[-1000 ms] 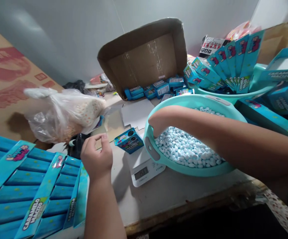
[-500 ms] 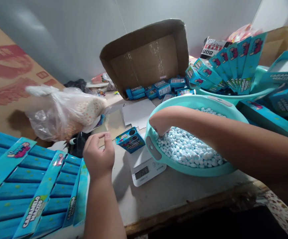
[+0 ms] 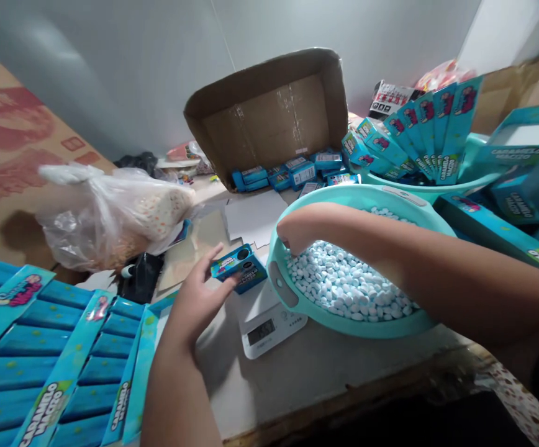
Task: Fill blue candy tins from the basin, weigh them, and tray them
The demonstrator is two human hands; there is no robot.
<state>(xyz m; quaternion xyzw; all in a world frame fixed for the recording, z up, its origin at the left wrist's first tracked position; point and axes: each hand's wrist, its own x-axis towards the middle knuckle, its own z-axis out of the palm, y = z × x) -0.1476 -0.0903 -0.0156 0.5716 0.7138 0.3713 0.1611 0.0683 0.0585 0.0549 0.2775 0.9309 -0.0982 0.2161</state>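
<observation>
A small blue candy box (image 3: 249, 277) stands on the white digital scale (image 3: 274, 329). My left hand (image 3: 204, 292) is at the box's left side, thumb and fingers spread around its near end; whether they press on it is unclear. My right hand (image 3: 297, 231) reaches down into the turquoise basin (image 3: 344, 329) at its left side. Its fingertips are hidden by the hand and the small pale-blue candies (image 3: 344, 282), so what they hold does not show.
Blue display cartons (image 3: 64, 347) fill the lower left. Behind them lies a clear plastic bag (image 3: 111, 211). An open cardboard box (image 3: 269, 118) with small blue boxes stands at the back. Another turquoise basin (image 3: 479, 180) with flat cartons is at the right.
My left hand has opened from a loosely closed shape and moved right to the small box on the scale. My right hand stays in the basin. The view has shifted slightly.
</observation>
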